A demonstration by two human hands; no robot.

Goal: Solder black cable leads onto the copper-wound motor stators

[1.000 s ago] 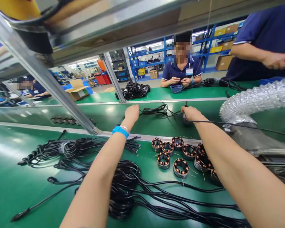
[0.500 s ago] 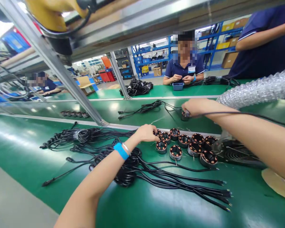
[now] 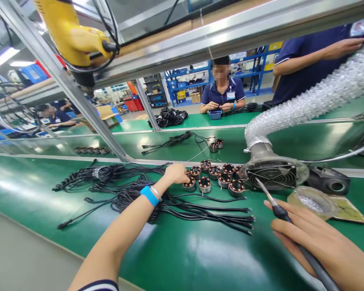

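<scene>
Here, right hand [image 3: 311, 228] gripping a soldering iron [image 3: 279, 211], left hand [image 3: 176, 173] at a copper-wound ring [image 3: 190, 186], grip unclear

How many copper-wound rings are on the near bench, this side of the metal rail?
9 rings visible: five in a ragged far row, the rightmost ring beside the fan; four nearer, the leftmost ring at the left hand. Hand and fan may hide more.

Glossy, smooth worktop [image 3: 197, 254]; crinkled, shiny foil hose [image 3: 309, 97]; smooth rubbery cables [image 3: 125, 199]; coppery metal rings [image 3: 204, 189]; soldering iron [image 3: 275, 205] with metal shaft [image 3: 265, 192], matt handle [image 3: 281, 213].
</scene>
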